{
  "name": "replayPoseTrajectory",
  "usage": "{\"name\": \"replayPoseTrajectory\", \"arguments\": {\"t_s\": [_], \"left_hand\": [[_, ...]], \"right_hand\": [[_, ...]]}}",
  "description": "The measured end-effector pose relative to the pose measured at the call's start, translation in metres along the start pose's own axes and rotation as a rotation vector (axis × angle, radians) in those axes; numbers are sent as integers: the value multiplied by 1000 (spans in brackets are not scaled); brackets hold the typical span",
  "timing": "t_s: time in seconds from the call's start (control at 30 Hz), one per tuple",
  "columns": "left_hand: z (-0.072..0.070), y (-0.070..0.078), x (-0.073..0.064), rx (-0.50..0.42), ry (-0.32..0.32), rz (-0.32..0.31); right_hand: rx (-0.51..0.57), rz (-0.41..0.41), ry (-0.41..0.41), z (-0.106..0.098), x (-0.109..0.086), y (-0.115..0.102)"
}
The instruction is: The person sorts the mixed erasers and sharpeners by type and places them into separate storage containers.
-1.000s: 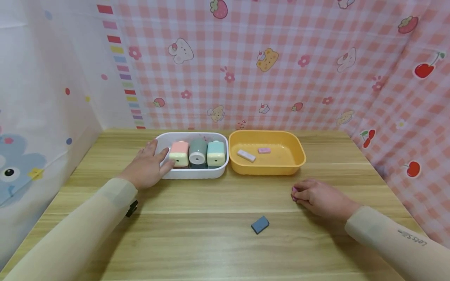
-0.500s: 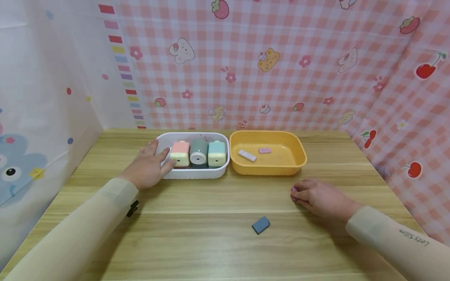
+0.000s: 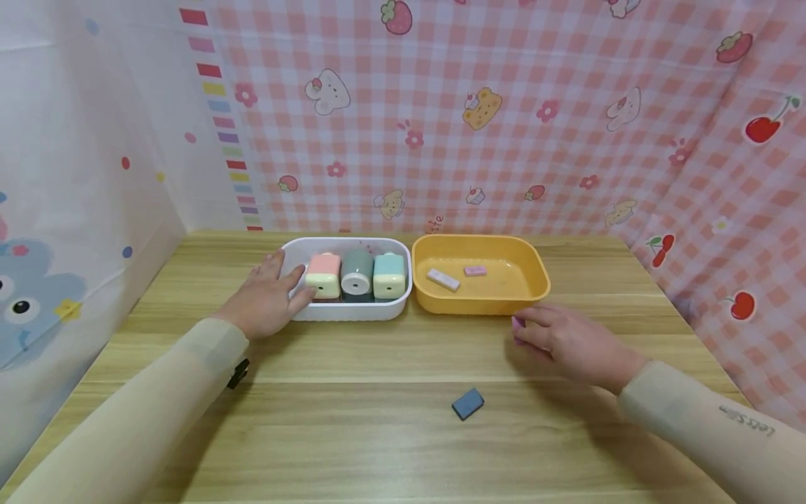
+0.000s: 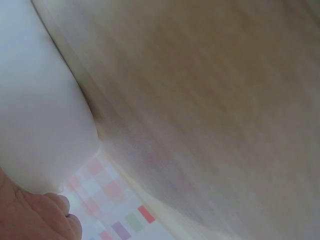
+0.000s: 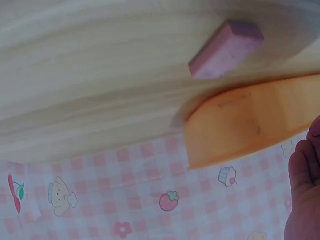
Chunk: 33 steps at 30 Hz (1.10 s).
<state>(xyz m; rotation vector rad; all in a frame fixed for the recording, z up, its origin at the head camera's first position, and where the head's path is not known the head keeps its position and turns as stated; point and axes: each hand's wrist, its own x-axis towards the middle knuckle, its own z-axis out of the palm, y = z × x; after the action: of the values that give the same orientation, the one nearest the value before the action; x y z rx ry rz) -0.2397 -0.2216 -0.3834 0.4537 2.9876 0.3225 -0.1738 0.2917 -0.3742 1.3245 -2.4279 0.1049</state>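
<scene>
My right hand pinches a small pink eraser, mostly hidden by the fingers, just in front of the yellow tray. In the right wrist view a pink eraser block shows beside the tray wall, with the fingers at the right edge of that view. My left hand rests with spread fingers on the left end of the white tray. Inside that tray are a pink-and-cream pencil sharpener, a grey-green one and a blue-and-cream one.
Two erasers lie in the yellow tray, a whitish long one and a pink short one. A dark blue eraser lies on the wooden table. Patterned cloth hangs behind and at the sides.
My right hand has shifted up and slightly left with the pink eraser, closer to the yellow tray's front. The left hand stays on the white tray.
</scene>
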Motion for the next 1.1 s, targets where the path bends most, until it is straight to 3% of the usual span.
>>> {"name": "replayPoseTrajectory", "arguments": {"t_s": [0.17,0.43,0.9,1.1], "left_hand": [[-2,1,-1,0,-3,0],[-1,2,-1,-1,2,2],[-1,2,-1,-3,4,3],[-1,2,-2,-4,4,5]], "right_hand": [[-17,-19,24,-6,10,4],[-62,61,-33,-12,24,11],[-91,18,7,-5,45,30],[-103,87,-61,-2,55,34]]}}
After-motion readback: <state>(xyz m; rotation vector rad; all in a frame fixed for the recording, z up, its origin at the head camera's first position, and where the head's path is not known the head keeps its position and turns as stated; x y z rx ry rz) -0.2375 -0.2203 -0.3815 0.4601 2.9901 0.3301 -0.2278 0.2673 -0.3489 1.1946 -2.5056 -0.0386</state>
